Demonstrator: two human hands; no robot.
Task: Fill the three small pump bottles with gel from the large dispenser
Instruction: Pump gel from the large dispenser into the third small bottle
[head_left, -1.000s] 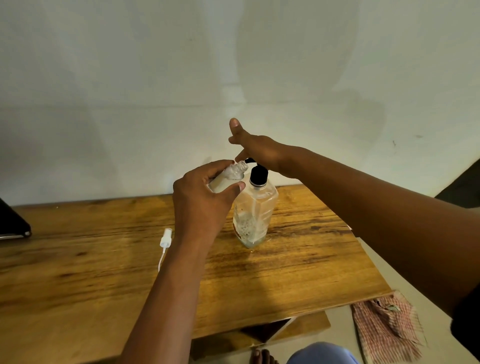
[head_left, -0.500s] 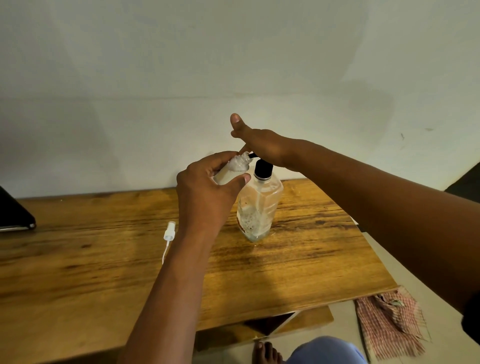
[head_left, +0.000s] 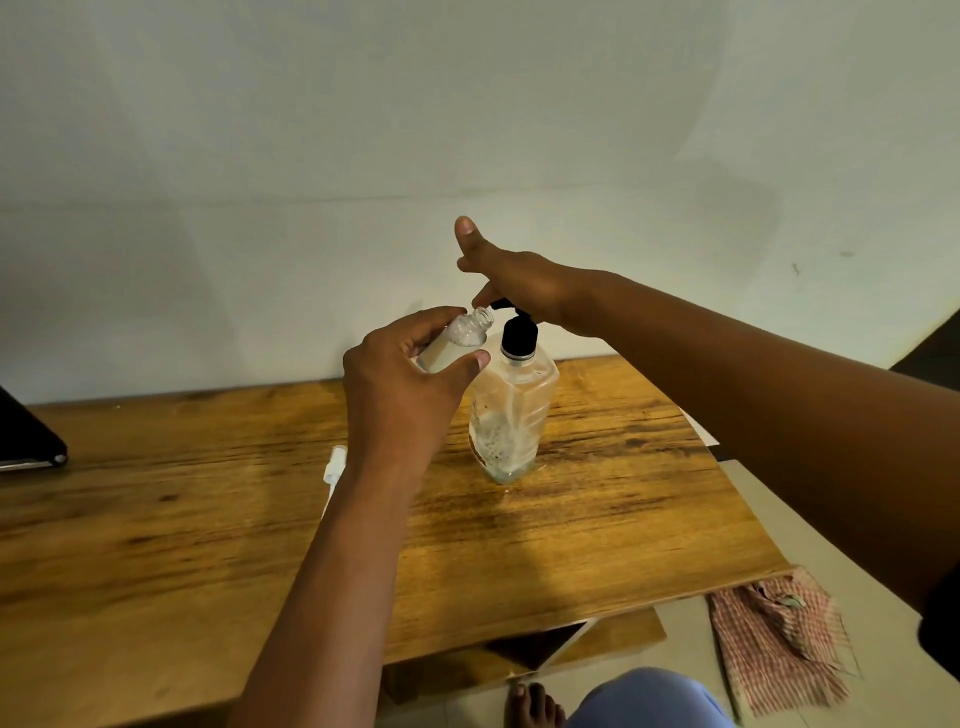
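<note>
I am holding a small bottle (head_left: 457, 340) in my left hand (head_left: 402, 400), my thumb and fingers curled around its body, with its uncapped threaded mouth tilted up toward one o'clock. Foamy, bubbly gel is showing through its clear shoulder. The mouth is sitting just beside the black spout of the large dispenser (head_left: 511, 410), right under its tip.

My right hand (head_left: 519, 283) is resting flat on top of the dispenser's black pump head (head_left: 519, 332), fingers straight and spread, the thumb sticking up toward twelve o'clock. It is gripping nothing, only pressing down with the palm side; how far the pump is pushed in I cannot tell.

The dispenser is standing upright on the wooden table (head_left: 597, 530), at about one o'clock from my left wrist. Only a shallow pool of bubbly gel is lying in its bottom.

At nine o'clock from the dispenser, partly hidden behind my left forearm, a white pump top (head_left: 335, 462) is lying on the table. A dark flat object (head_left: 26, 441) is sitting at the far left edge. On the floor at four o'clock, a checked cloth (head_left: 779, 639) is lying crumpled.
</note>
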